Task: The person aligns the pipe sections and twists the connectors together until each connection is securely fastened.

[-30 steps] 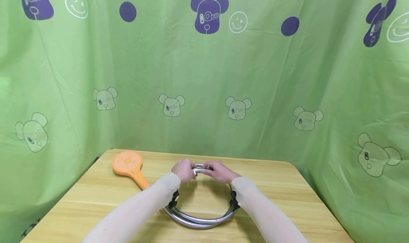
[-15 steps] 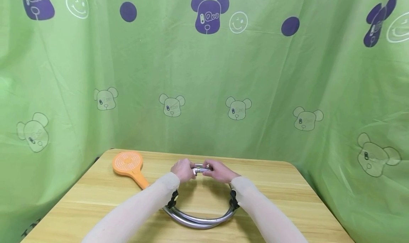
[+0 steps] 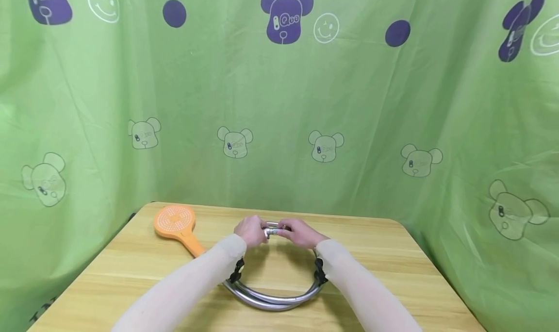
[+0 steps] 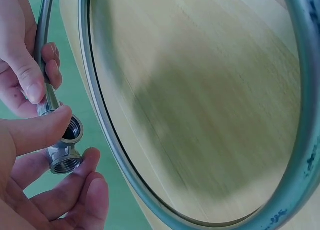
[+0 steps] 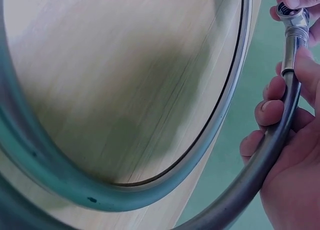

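My left hand [image 3: 251, 231] pinches a small metal tee fitting [image 4: 64, 154] between thumb and fingers. Two threaded openings of the fitting show in the left wrist view. Facing it, my right hand [image 3: 301, 233] grips the metal end sleeve [image 5: 290, 52] of a grey shower hose [image 3: 272, 303]. That sleeve meets the fitting in line, and the right-hand fingers curl round the hose just behind it. Coiled in a loop, the hose hangs below and between both hands, its near part low over the table.
An orange shower head [image 3: 174, 220] lies face up at the back left of the wooden table [image 3: 371, 273], its handle partly behind the left forearm. Green printed curtains [image 3: 279, 94] surround the table at the back and sides.
Both hands stay in nearly the same place at the joint. The right-hand fingers have shifted slightly on the hose end. The head view has tilted a little.
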`<state>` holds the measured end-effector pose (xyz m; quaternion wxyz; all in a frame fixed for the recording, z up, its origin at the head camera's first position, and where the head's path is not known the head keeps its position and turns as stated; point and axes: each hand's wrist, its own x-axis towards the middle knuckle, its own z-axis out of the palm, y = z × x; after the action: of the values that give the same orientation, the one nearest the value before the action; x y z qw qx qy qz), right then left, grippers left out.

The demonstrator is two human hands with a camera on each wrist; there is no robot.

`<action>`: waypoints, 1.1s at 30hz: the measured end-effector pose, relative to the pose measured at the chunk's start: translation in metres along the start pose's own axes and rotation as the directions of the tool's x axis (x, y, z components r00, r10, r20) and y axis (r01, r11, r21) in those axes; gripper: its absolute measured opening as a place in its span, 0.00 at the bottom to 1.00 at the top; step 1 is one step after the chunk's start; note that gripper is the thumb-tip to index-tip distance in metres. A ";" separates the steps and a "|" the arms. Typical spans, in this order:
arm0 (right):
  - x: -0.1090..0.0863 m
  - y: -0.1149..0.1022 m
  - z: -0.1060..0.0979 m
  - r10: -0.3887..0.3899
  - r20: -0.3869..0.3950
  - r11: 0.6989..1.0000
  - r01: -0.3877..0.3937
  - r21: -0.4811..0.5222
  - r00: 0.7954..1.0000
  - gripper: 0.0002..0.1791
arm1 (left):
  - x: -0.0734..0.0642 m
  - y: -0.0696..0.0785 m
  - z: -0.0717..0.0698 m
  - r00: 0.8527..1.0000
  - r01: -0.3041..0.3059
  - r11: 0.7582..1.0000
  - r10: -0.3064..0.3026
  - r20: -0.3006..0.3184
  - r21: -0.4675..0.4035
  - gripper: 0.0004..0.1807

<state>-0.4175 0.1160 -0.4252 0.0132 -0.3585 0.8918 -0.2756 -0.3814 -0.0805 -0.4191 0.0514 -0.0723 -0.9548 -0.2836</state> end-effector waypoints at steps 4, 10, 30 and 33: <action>0.001 -0.001 0.001 0.029 0.003 1.000 -0.029 0.007 1.000 0.08 | 0.001 -0.001 0.000 1.000 0.002 1.000 -0.002 0.000 -0.008 0.20; 0.002 0.000 0.003 0.053 -0.036 0.998 -0.052 0.032 0.998 0.06 | 0.000 -0.003 -0.001 1.000 -0.012 1.000 0.012 -0.003 -0.028 0.20; 0.002 0.000 0.001 0.037 -0.005 0.999 -0.037 0.005 0.999 0.03 | 0.000 -0.002 0.000 1.000 -0.009 1.000 0.009 -0.008 -0.022 0.21; 0.003 -0.001 0.003 0.055 -0.026 0.998 -0.054 0.031 0.998 0.04 | 0.000 -0.003 0.000 1.000 -0.009 1.000 0.009 -0.006 -0.029 0.20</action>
<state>-0.4182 0.1125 -0.4270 0.0142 -0.3301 0.8970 -0.2936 -0.3817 -0.0834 -0.4208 0.0542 -0.0767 -0.9501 -0.2975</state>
